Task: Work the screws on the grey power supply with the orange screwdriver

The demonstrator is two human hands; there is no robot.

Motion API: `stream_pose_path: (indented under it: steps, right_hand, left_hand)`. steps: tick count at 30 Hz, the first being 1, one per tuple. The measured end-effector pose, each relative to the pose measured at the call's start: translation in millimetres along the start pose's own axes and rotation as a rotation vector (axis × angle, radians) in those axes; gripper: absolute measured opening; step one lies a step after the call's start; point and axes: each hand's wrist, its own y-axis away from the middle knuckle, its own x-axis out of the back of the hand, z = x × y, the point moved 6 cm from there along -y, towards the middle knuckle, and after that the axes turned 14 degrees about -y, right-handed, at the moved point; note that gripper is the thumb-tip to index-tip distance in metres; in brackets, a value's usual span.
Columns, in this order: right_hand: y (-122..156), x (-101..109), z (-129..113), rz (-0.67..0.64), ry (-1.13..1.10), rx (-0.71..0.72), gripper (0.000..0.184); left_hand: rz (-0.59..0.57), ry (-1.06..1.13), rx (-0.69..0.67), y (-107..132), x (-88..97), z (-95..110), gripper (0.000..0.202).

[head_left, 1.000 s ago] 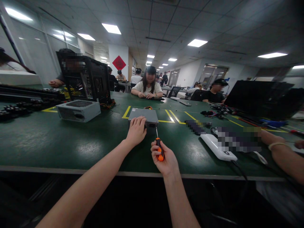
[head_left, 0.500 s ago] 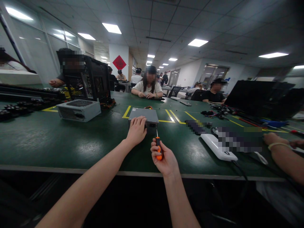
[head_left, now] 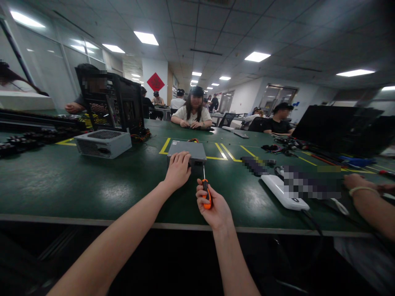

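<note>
A grey computer power supply (head_left: 196, 150) sits on the green tabletop in front of me, with coloured wires at its far side. My left hand (head_left: 178, 172) grips its near left part, fingers over the top and thumb against the front face. In my right hand (head_left: 216, 206) is a screwdriver (head_left: 206, 196) with an orange and black handle, the fingers wrapped round it. Its thin shaft points away from me to the right end of the power supply's front face. Whether the tip sits in a screw is too small to tell.
Another power supply (head_left: 103, 144) stands to the left, before an open black computer case (head_left: 112, 100). On the right lie a white power bank-like device (head_left: 282, 192) with a cable, and dark monitors (head_left: 327, 125). A co-worker's arm (head_left: 365, 197) reaches in at right; another person sits opposite.
The screwdriver handle has turned slightly in my right hand. My left hand and the power supply have stayed in place.
</note>
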Motion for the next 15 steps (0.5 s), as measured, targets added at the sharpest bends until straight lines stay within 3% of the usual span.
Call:
stream_pose_path:
  steps: [6, 11, 15]
  right_hand:
    - [0.3, 2.9, -1.0, 0.050, -0.039, 0.038, 0.013]
    - [0.5, -0.3, 0.2, -0.008, 0.003, 0.004, 0.022]
    - [1.6, -1.0, -1.6, -0.007, -0.043, 0.029, 0.017]
  left_hand:
    - [0.012, 0.002, -0.007, 0.7, 0.8, -0.1, 0.041]
    - [0.011, -0.002, -0.006, 0.4, 0.2, 0.2, 0.041]
    - [0.001, -0.003, -0.008, 0.0, 1.0, 0.5, 0.041]
